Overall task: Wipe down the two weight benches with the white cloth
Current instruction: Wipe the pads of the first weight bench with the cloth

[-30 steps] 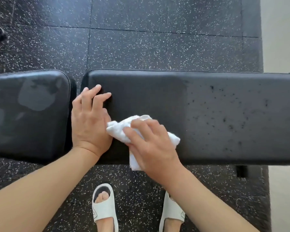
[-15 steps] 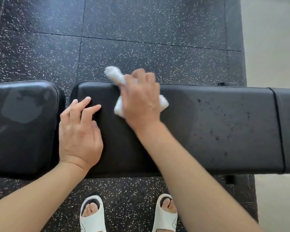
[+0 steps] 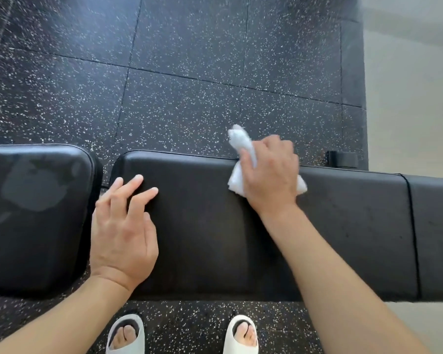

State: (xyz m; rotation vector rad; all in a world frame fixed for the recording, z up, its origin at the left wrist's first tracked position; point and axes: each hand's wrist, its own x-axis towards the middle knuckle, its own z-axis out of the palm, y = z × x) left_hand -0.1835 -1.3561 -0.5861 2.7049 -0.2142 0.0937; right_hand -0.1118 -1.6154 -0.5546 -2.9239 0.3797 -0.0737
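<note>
Honestly, the white cloth (image 3: 241, 149) looked soft and floppy, bunched at the long bench pad's (image 3: 202, 238) far edge, best gripped as a wad. The right hand (image 3: 269, 172) had its fingers curled over it; the left hand (image 3: 123, 233) rested flat, fingers spread.

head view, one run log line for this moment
right hand presses white cloth on bench pad far edge | left hand rests flat on pad
</note>
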